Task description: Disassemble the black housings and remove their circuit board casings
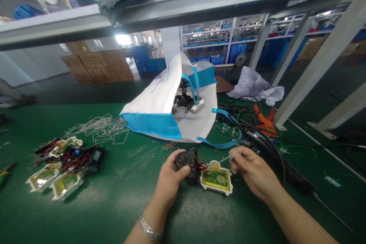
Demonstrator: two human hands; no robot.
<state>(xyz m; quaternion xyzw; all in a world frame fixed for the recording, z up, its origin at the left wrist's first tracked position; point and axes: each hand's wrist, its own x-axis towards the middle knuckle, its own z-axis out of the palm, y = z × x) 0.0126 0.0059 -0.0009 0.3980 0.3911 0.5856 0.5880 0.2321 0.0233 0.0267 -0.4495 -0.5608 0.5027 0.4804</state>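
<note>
My left hand (170, 177) is closed round a small black electronic module (187, 162) with red wires, held just above the green mat. A white-framed green circuit board (216, 179) hangs from the module by the wires and lies on the mat between my hands. My right hand (251, 169) is to the right of the board, its fingers pinched on a thin pale strip or wire (225, 157) that leads toward the board. A metal bracelet is on my left wrist.
A white and blue bag (168, 110) holding more black parts lies behind my hands. A pile of opened modules and boards (63, 166) sits at left, with loose white gasket loops (100, 127) behind it. Black cables, an orange tool (264, 122) and crumpled paper (254, 85) are at right.
</note>
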